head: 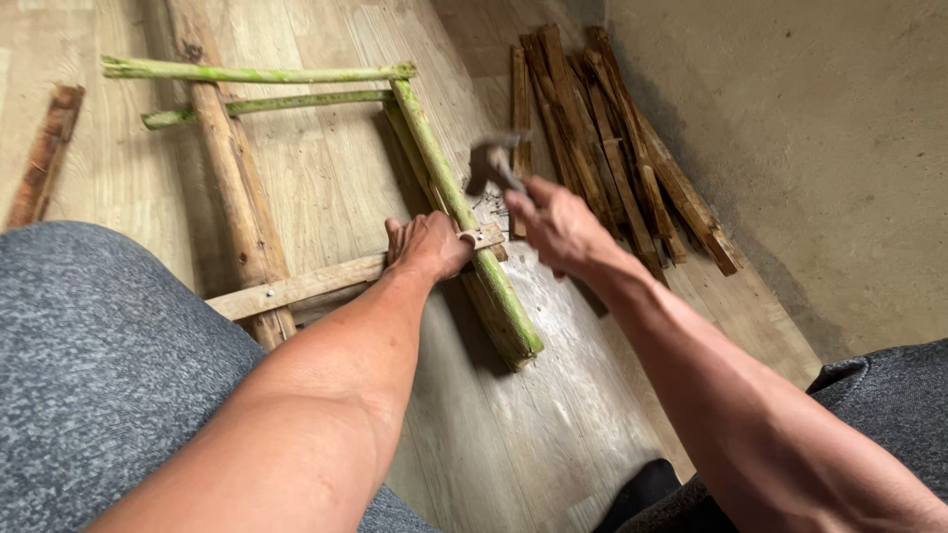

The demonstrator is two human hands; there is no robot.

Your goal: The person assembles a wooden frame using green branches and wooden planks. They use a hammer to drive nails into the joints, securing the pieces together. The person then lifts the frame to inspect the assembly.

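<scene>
Hammer (491,163) raised over the joint of slat and green pole

Right hand (558,225) grips the blurred hammer, its head up at eleven o'clock from the fist. Left hand (427,247) presses flat on the pale slat (306,286) where it crosses the green pole (464,212), fingers closed around nothing. That pole runs from eleven to five o'clock; the left hand is nearer the joint.

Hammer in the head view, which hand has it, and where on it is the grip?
The right hand holds the blurred hammer by its handle's lower end. The left hand presses the wooden slat onto the green stalk.
</scene>
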